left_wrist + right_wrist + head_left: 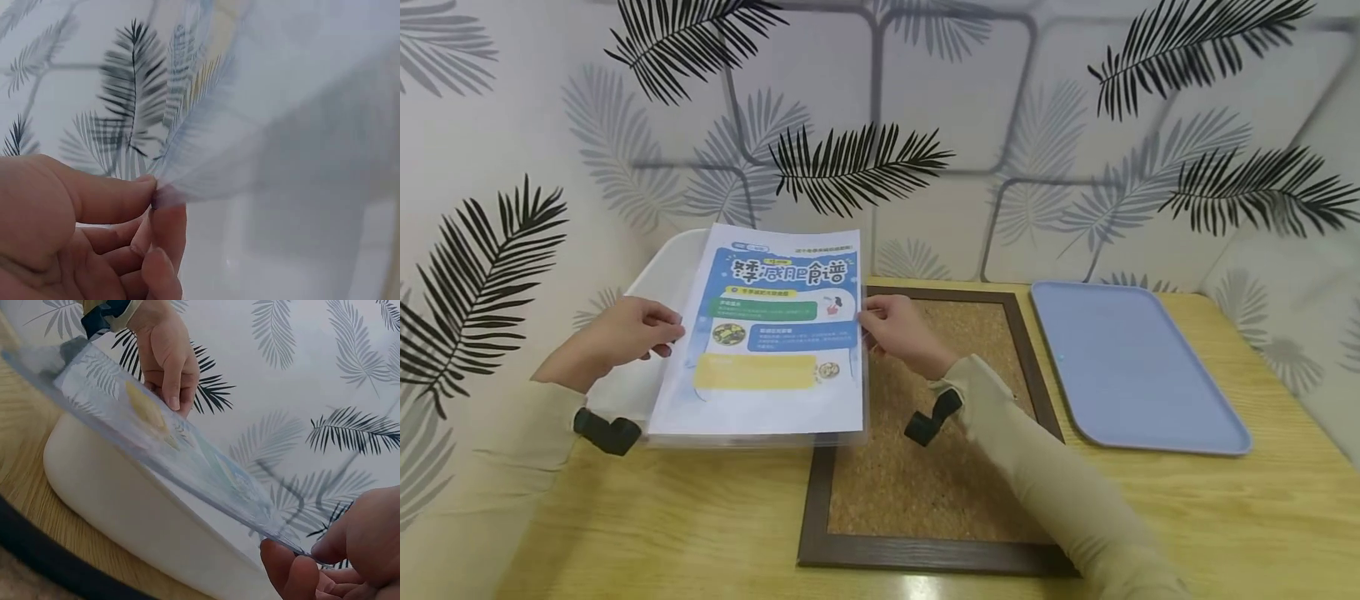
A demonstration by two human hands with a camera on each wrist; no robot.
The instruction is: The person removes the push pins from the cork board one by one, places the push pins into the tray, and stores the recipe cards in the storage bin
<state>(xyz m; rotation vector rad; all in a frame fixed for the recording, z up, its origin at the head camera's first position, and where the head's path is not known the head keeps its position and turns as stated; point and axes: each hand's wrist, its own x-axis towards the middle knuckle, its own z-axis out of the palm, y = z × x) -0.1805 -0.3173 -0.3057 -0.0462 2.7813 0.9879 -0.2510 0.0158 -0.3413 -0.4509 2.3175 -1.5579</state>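
A printed sheet [760, 412] with blue, green and yellow blocks is in a clear plastic sleeve [827, 439], raised above the table and facing the head camera. My left hand [628, 333] pinches its left edge; thumb and fingertips meet on the plastic in the left wrist view. On the opposite edge, my right hand [906, 333] pinches the sleeve between thumb and fingers. The right wrist view shows the sleeve [212, 478] nearly edge-on, stretched between the right hand [350, 550] and the left hand [172, 362]. Behind and below it stands a white tub [625, 383], partly hidden.
A cork board [940, 492] with a dark brown frame lies on the wooden table [1285, 517], beneath and right of the right hand. Farther right is a light blue tray [1135, 367]. A leaf-patterned wall covering [940, 92] rises behind the table.
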